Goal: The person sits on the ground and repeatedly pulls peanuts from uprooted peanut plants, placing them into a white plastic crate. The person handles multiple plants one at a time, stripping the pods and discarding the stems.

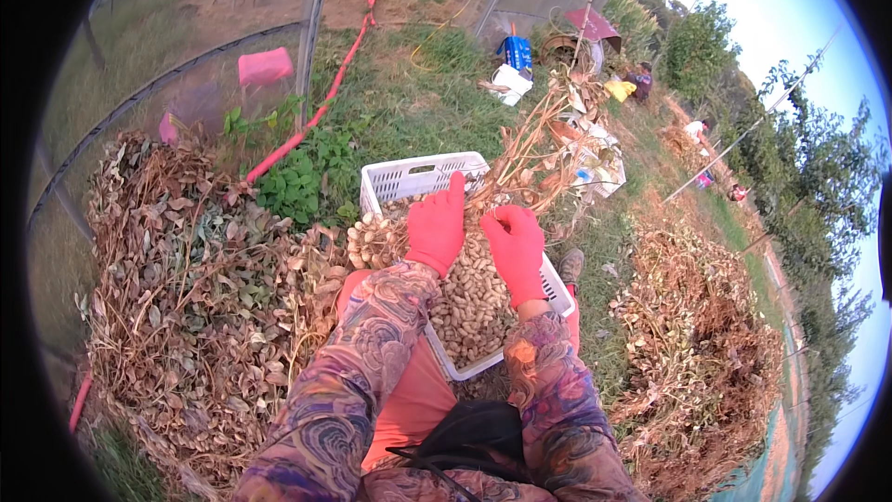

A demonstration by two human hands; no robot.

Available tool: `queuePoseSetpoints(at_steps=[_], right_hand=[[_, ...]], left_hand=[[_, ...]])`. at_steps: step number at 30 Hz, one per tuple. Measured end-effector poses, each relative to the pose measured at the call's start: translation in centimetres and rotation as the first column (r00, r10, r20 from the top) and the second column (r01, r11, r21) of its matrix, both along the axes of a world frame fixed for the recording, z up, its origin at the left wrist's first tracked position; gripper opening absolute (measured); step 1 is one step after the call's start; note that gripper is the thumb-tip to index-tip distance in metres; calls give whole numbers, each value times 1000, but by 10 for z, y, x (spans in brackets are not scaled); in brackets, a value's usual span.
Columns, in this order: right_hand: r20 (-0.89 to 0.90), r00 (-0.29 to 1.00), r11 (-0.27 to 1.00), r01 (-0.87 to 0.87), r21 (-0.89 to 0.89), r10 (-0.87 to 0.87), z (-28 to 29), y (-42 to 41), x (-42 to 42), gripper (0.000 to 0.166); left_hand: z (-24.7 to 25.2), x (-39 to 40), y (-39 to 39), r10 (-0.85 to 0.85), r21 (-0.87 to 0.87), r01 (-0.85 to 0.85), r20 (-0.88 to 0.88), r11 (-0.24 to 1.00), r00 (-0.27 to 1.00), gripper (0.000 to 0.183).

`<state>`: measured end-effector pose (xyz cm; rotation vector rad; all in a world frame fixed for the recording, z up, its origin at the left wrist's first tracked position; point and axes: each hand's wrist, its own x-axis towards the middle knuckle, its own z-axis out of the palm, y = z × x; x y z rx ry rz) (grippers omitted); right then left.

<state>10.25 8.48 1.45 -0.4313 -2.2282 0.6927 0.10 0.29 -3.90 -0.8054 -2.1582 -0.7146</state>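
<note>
My left hand (437, 229), in a red glove, is closed around a bunch of dried peanut plants (529, 160). The stems and withered leaves reach out to the far right. A cluster of peanuts (373, 240) hangs out on the left side of that hand. My right hand (518, 244), in a matching glove, has its fingertips drawn together beside the stems; what lies between them is hidden. Below both hands is a white plastic crate (425, 178) with slotted walls, holding many loose peanuts (474, 303). It sits between my legs, tilted in the view.
Heaps of dried peanut plants lie to the left (202, 279) and right (697, 348). A red hose (327, 108) runs over the grass beside a plastic-film greenhouse (310, 35). A white bucket (512, 84) and blue bag (517, 52) stand ahead. Other people (695, 130) are farther off.
</note>
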Motion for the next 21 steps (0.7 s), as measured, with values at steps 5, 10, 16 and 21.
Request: queuePoseSetpoints(at_steps=[5,10,16,21], right_hand=[[-93,993,959,-91,-270,68,-13,-3,-2,23],[20,999,699,38,-714,-33,23,-21,-7,31],[310,944,990,135,-37,-117,13,-3,-18,46],[135,991,984,10,-179,15,17,-16,-14,36]], left_hand=[[0,5,0,-7,-61,5,-24,998,1000,56],[-7,0,3,9,-70,-10,-25,997,1000,52],[-2,3,-1,-56,-70,53,-43,996,998,46],[-2,4,-2,-143,-47,148,86,988,986,48]])
